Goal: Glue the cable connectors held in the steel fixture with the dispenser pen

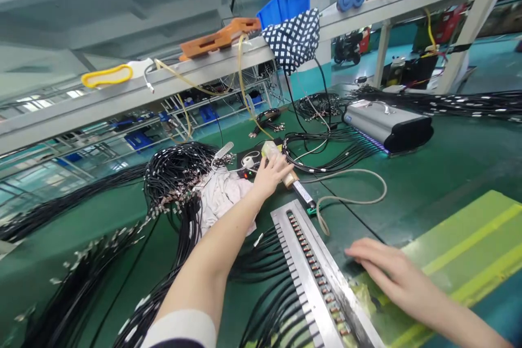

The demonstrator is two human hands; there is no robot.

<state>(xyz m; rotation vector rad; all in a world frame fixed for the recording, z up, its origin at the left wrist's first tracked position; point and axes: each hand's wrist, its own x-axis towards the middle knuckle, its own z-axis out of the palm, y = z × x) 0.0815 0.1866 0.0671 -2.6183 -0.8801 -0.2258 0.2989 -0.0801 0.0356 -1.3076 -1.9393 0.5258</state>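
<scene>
My left hand (pixel 272 175) reaches far forward with its fingers spread, close to a pale, semi-clear lump (pixel 271 150); whether it touches it I cannot tell. Just right of that hand lies a stick-shaped thing (pixel 302 193) with a white label and a green end. Below it, a long slotted metal fixture (pixel 304 277) holds a row of black cables (pixel 265 283), their small metal-and-orange ends showing in the slot. My right hand (pixel 381 263) hovers or rests beside the fixture's right edge, fingers stretched out, nothing seen in them.
Coiled black cables (pixel 179 171) and a crumpled pale cloth (pixel 222 196) lie left. A grey box with a lit edge (pixel 383 122) stands at the back right. A grey cord (pixel 367 171) loops nearby. Yellow-green sheeting (pixel 468 250) covers the right side. A shelf rail (pixel 134 89) crosses above.
</scene>
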